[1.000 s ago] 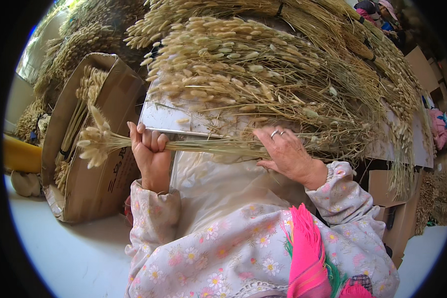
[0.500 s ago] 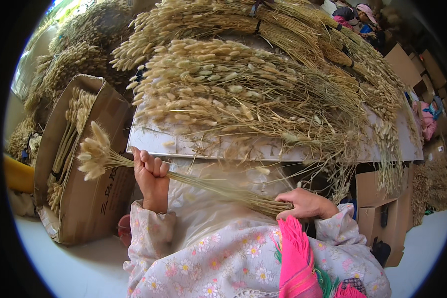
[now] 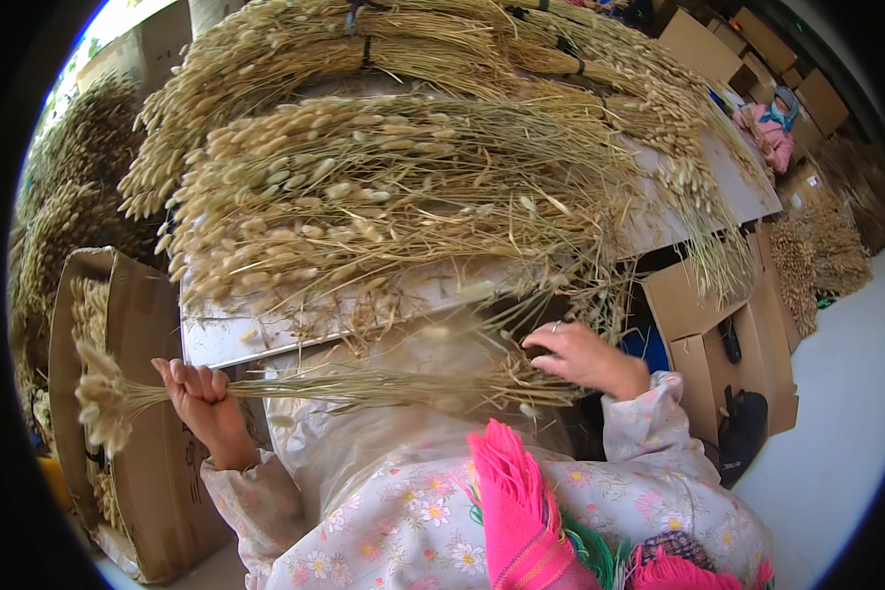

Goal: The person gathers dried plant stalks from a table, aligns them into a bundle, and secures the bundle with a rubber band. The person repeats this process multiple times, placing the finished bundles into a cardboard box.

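My left hand (image 3: 199,398) is closed in a fist around a bunch of dried bunny tail grass (image 3: 354,388), just below its fluffy heads (image 3: 101,398). The stems stretch sideways across my lap toward the right. Above their loose, ragged ends, my right hand (image 3: 588,356) hovers with its fingers bent and somewhat apart, a ring on one finger. Some blurred grass wisps hang near those fingertips. A clear plastic sheet (image 3: 310,447) covers my lap under the bunch.
A white-topped table (image 3: 231,339) ahead carries a large heap of dried grass (image 3: 393,187) and tied bundles (image 3: 433,59). On the left stands a cardboard box (image 3: 157,423) with bundles inside. Another open box (image 3: 698,295) sits at right. A person in pink (image 3: 769,136) is at the far right.
My left hand has moved left and down with the bunch. My right hand has let go of the stem ends and lifted above them. The view has shifted to the right.
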A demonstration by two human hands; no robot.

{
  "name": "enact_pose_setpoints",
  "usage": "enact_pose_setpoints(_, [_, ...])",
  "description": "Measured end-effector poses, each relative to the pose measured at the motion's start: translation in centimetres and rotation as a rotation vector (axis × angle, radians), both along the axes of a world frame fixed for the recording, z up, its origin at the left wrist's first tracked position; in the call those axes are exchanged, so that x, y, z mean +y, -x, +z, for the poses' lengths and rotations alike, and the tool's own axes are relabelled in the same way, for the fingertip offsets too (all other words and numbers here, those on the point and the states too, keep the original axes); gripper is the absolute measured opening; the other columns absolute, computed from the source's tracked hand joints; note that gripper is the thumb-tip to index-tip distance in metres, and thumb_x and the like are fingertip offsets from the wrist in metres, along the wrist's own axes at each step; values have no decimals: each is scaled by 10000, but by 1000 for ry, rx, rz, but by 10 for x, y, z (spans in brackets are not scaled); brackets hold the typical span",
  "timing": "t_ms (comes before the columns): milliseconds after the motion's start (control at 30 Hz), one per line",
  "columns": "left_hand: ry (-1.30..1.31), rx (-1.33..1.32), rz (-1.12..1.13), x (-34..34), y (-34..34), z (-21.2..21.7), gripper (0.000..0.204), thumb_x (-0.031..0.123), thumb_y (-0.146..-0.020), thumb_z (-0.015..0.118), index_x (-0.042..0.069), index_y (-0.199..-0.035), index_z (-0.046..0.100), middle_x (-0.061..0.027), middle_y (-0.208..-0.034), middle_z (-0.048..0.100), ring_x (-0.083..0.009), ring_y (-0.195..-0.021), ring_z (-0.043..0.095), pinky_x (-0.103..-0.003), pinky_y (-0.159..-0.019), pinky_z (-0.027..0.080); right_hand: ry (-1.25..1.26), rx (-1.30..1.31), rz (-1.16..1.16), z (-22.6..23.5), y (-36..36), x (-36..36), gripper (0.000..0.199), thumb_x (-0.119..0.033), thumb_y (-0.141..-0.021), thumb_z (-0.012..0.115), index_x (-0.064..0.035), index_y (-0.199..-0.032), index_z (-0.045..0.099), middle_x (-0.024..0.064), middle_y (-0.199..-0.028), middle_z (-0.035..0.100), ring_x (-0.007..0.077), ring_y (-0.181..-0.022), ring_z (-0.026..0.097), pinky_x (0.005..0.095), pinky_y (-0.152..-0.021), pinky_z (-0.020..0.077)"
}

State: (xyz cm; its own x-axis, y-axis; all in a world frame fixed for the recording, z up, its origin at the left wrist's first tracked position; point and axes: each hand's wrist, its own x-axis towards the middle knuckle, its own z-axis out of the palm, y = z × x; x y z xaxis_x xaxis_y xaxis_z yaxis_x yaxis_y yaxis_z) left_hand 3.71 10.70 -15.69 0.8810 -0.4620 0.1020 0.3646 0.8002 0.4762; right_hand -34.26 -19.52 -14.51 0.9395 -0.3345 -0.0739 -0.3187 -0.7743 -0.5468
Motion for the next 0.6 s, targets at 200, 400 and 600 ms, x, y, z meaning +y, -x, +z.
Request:
enact_pose_setpoints(200, [-7,-24,-10,9,-6,-5,434,366,-1047,315,116,-702,400,45,-477,149,-74,-405,83,-250,-370,138,-214,-298,-469,78,2,-34,90,-13,-854,614,26,-909,674,32,-718,651,60,-597,594,213,-537,480])
enact_pose_setpoints(400, [109,11,-113,-2,10,-1,437,369,-1047,315,114,-700,394,43,-487,140,-78,-420,81,-259,-375,126,229,-288,-361,39,-36,-57,200,-145,-799,708,-45,-966,662,98,-928,664,243,-783,657,345,-686,517])
enact_pose_setpoints(600, [97,9,-123,-8,27,5,439,369,-1048,314,116,-696,382,43,-498,126,-79,-428,80,-262,-377,119,729,-41,-179,-6,-59,-65,267,-151,-722,759,-67,-934,618,90,-955,580,290,-928,598,413,-795,464])
